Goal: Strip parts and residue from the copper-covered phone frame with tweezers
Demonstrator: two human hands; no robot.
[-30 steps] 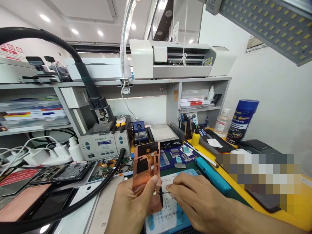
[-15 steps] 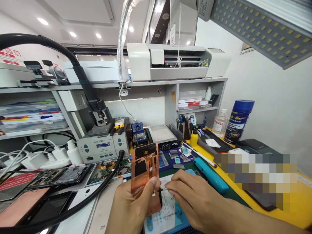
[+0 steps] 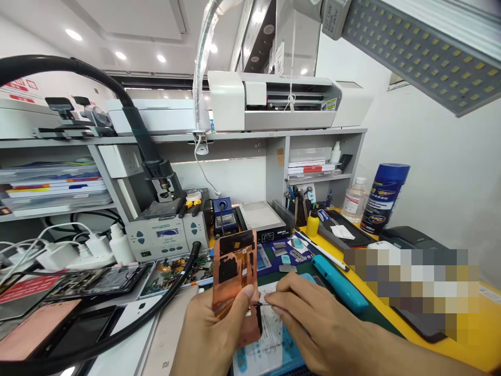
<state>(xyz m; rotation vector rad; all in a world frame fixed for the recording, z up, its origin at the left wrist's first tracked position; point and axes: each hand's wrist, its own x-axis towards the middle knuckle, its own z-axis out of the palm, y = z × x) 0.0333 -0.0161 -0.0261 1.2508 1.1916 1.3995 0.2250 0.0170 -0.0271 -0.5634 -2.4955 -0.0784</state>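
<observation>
My left hand (image 3: 213,326) grips a phone screen panel (image 3: 235,277), its copper-coloured, black-patched back facing me, and the thumb lies across its lower part. The panel is held upright and slightly tilted. Close to its right edge, my right hand (image 3: 309,313) has thumb and forefinger pinched together. A thin sliver shows between those fingertips and the panel, too small to name. Beneath both hands lies a blue-edged clear case (image 3: 270,342) with a white printed sheet in it.
A turquoise tool (image 3: 340,284) and a white pen-like stick (image 3: 324,249) lie to the right. Phone parts and a black hose (image 3: 172,297) cover the left side. Behind stand a rework station (image 3: 166,235), a hot plate (image 3: 262,219) and a blue spray can (image 3: 385,197).
The whole view has shifted slightly, so things sit a little further right and lower. Both hands keep the same hold at the panel.
</observation>
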